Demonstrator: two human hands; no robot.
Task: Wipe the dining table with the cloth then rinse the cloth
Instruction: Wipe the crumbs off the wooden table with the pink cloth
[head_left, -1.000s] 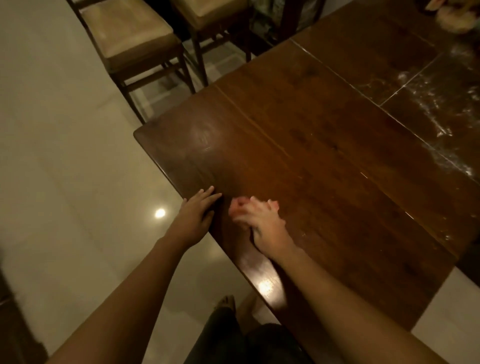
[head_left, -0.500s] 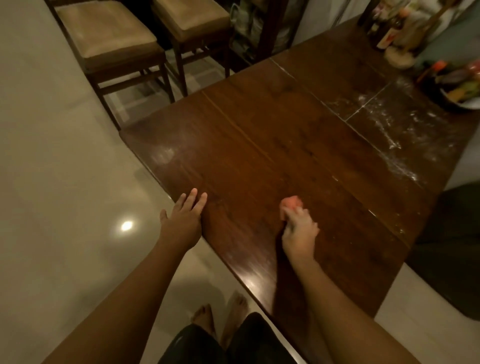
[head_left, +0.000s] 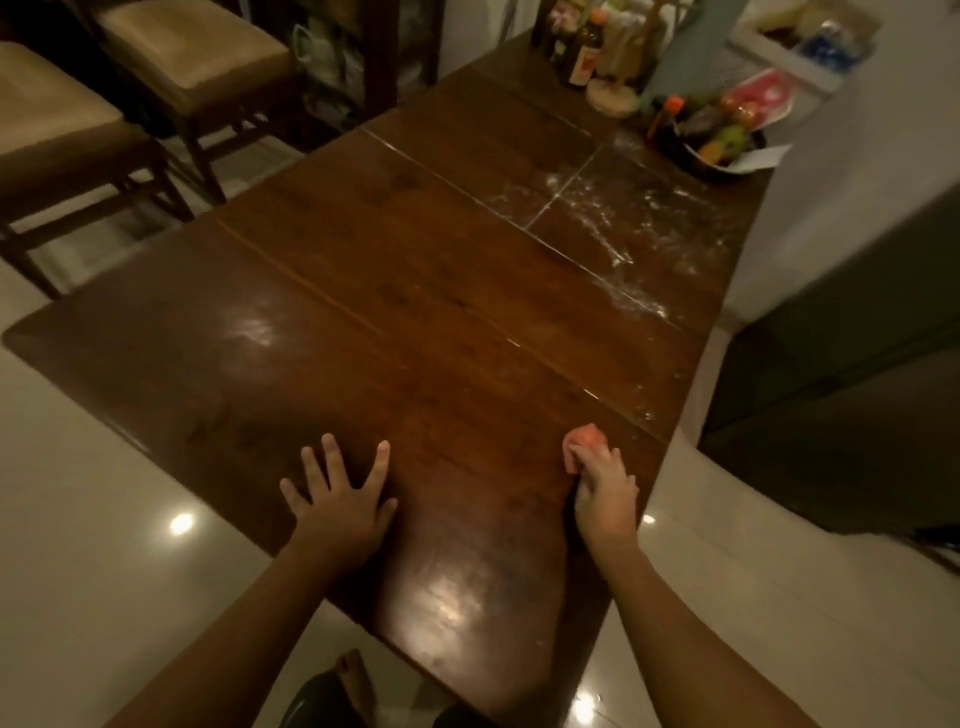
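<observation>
I see bare forearms behind the left hand (head_left: 340, 506) and right hand (head_left: 605, 496), dark clothing (head_left: 311, 701) at bottom centre, a bare foot (head_left: 356, 675) beside it.

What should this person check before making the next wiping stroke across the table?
1. Cloth gripped in the right hand: ok.
2. Cloth down on the table: ok.
3. Left hand flat on the wood, fingers spread, bracing: ok.
4. White residue at the far end wiped away: not ok.
5. Bare wood between cloth and residue: ok.
6. Cloth clean enough to go on: cannot tell.
</observation>
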